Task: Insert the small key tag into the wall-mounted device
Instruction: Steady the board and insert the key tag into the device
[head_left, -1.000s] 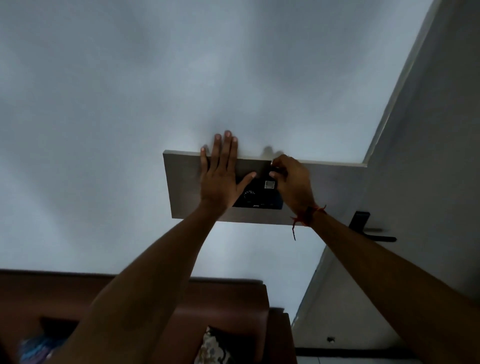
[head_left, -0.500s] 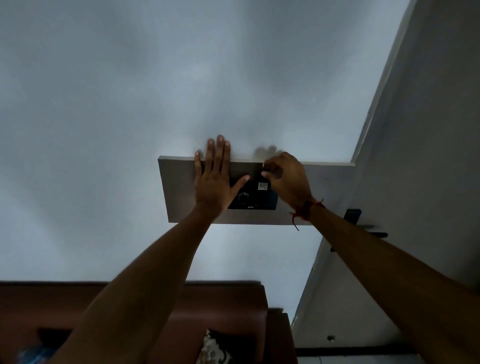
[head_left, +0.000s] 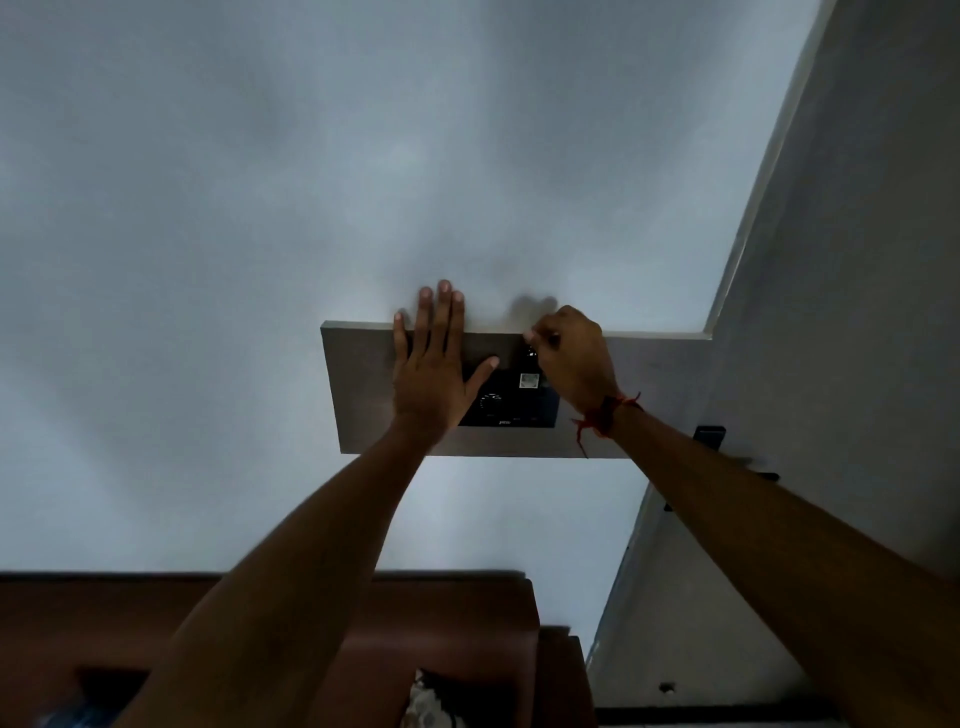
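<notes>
A black wall-mounted device (head_left: 511, 402) with a round dial and a small white sticker sits on a grey rectangular panel (head_left: 649, 395) fixed to the white wall. My left hand (head_left: 434, 364) lies flat on the panel with fingers spread, its thumb over the device's left part. My right hand (head_left: 571, 358) is at the device's top right corner with fingertips pinched together on something small and dark, likely the key tag (head_left: 531, 352); most of it is hidden by the fingers. A red thread is tied round my right wrist.
A grey door (head_left: 841, 322) with a black lever handle (head_left: 727, 447) stands to the right of the panel. Brown wooden furniture (head_left: 452, 623) fills the bottom of the view below my arms, with patterned cloth (head_left: 431, 706) on it.
The view has shifted a little. My right hand has moved up slightly to the device's top edge with its fingertips pinched. My left hand stays flat on the panel.
</notes>
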